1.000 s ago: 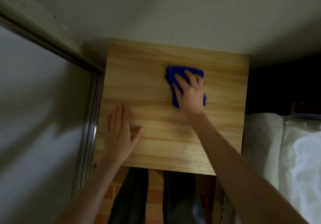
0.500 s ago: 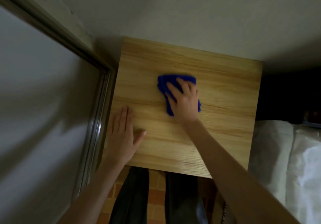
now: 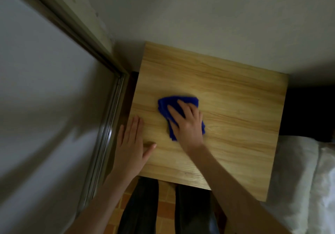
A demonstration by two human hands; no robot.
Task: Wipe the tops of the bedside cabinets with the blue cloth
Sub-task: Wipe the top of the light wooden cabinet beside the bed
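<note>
A light wooden bedside cabinet (image 3: pixel 235 106) fills the middle of the view, its top seen from above. A folded blue cloth (image 3: pixel 168 105) lies on the left half of that top. My right hand (image 3: pixel 188 123) presses flat on the cloth, fingers spread, covering most of it. My left hand (image 3: pixel 130 146) rests palm down on the cabinet's front left corner, fingers together and thumb out, holding nothing.
A metal-framed sliding door (image 3: pixel 107 130) stands close on the left. A white wall (image 3: pixel 199 16) runs behind the cabinet. White bedding (image 3: pixel 304 179) lies right of it, with a dark gap (image 3: pixel 311 110) behind. My legs stand on orange tiles (image 3: pixel 165 208) below.
My right hand has slid the blue cloth leftward across the cabinet top, toward my left hand. The left hand has stayed on the front left corner.
</note>
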